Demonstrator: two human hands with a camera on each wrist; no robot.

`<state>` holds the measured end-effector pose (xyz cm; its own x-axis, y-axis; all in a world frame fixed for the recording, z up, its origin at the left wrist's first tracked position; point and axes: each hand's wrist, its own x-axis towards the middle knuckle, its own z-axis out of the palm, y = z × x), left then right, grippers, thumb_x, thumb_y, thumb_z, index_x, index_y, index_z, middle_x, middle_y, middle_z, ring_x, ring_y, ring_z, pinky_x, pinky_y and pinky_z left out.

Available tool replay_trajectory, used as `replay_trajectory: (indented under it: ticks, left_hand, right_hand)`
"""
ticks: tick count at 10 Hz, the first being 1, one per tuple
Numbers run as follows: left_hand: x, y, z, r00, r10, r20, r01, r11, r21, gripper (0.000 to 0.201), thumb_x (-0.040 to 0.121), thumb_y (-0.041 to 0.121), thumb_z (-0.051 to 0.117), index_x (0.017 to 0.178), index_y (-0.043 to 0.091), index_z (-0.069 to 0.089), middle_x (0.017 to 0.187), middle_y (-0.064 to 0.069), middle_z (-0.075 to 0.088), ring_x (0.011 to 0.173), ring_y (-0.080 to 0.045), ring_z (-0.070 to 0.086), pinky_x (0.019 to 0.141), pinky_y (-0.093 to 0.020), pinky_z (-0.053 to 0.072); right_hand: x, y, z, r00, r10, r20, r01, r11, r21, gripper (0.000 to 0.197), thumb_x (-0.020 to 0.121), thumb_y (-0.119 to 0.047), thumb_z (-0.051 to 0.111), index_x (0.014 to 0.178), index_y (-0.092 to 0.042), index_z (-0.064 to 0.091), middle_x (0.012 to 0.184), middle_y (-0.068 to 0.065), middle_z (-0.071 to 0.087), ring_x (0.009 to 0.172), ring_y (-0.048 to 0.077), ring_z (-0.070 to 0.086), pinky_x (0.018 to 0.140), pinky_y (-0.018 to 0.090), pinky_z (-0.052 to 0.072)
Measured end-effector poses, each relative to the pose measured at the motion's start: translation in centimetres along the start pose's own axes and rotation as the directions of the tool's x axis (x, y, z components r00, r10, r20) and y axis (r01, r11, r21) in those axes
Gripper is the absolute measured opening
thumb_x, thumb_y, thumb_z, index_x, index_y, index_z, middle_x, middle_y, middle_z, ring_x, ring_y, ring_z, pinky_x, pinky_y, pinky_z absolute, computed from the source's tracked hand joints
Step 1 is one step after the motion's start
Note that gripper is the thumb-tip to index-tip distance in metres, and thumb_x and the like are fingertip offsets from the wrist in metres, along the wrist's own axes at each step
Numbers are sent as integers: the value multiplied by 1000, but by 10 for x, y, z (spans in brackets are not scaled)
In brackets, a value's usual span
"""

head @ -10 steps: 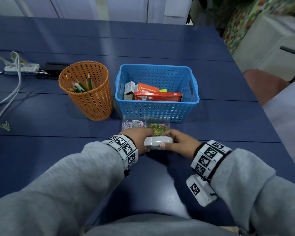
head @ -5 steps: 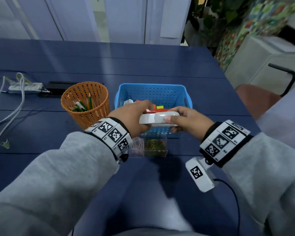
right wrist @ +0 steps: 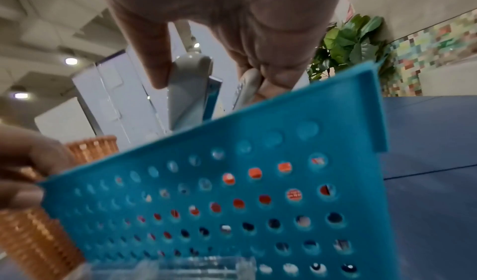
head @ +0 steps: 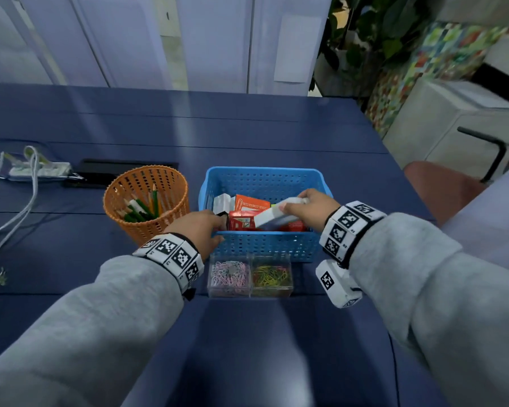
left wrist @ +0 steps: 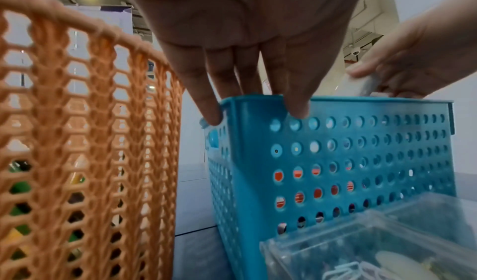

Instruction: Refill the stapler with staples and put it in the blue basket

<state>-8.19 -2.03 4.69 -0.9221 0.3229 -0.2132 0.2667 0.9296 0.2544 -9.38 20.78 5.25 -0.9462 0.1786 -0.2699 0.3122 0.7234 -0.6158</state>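
Observation:
The blue basket (head: 262,171) stands mid-table with red and orange boxes (head: 241,220) inside. My right hand (head: 310,202) grips the white stapler (head: 274,217) at one end and holds it tilted, its low end down among the boxes. In the right wrist view the stapler (right wrist: 188,92) sits between thumb and curled fingers above the basket wall (right wrist: 232,182). My left hand (head: 209,227) is at the basket's near left corner. Its straight fingers (left wrist: 211,113) touch the rim (left wrist: 258,99), some outside and some inside.
An orange mesh cup (head: 146,201) with pencils stands just left of the basket. A clear box of paper clips (head: 249,274) lies against the basket's front wall. A power strip with cables (head: 39,168) lies far left; a chair (head: 441,183) is at the right.
Both hands lifted the stapler from the table toward the basket. The left hand has let go and dropped to the basket's corner; the right hand alone has brought the stapler into the basket.

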Motion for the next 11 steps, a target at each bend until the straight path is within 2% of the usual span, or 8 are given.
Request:
replay_trajectory:
  ticks: [2,4,5,7,8,9,10,11]
  left_hand:
    - [6,-5,3,999,13,-33,-15,998,-62,16,86,18,58,99,15,67,108,-10,67,101,-28,60,90,-37,50]
    - [8,-7,3,999,17,-38,-20,996,-82,15,86,18,57,96,17,69,105,-8,68,99,-26,60,91,-38,51]
    - [7,-7,3,999,15,-41,-18,996,-83,14,86,19,57,96,17,68,106,-8,68,99,-26,60,91,-38,51]
    - [5,-4,3,999,1,-36,-4,998,-66,14,87,19,57,96,17,67,106,-9,67,99,-27,60,89,-38,50]
    - [2,-3,1,999,2,-37,-4,998,-61,16,87,18,56,100,18,67,109,-10,66,101,-28,59,90,-38,49]
    - [0,-3,3,1000,-2,-30,-1,998,-69,21,88,16,56,106,17,65,114,-10,64,105,-28,58,93,-37,47]
    - [-4,-2,5,999,-2,-33,-1,997,-75,28,88,17,56,116,17,60,121,-10,59,112,-28,55,99,-38,44]
    - [-6,-3,6,998,-13,-64,5,994,-113,31,89,19,56,120,20,58,127,-7,56,116,-27,53,102,-39,44]
  right_hand:
    - [7,-11,19,963,132,235,-89,979,-182,51,83,-48,55,115,-8,56,102,7,58,88,22,52,77,29,36]
    - [13,-6,25,933,254,257,-251,967,-44,30,87,-33,54,113,-17,53,113,5,56,98,20,50,86,31,38]
    - [14,-7,27,929,274,249,-210,944,-254,38,93,-24,46,128,-12,48,135,10,51,121,25,48,101,33,38]
    - [16,-10,23,933,220,286,-69,887,-457,33,95,-21,39,123,-9,52,125,9,57,115,24,54,101,34,42]
    - [10,-7,16,961,125,246,8,879,-477,33,91,-28,45,110,-6,61,100,10,60,88,22,54,76,29,42]
    - [-3,-4,5,974,17,226,77,913,-400,35,90,-32,48,106,-6,65,102,13,65,90,23,56,77,30,43]
    - [-20,-3,-12,976,-55,209,123,937,-327,30,90,-33,51,110,-15,64,114,6,65,103,22,58,88,31,44]
    - [-30,2,-25,981,-148,125,174,957,-230,24,88,-32,54,105,-20,65,106,2,68,92,16,58,82,28,44]
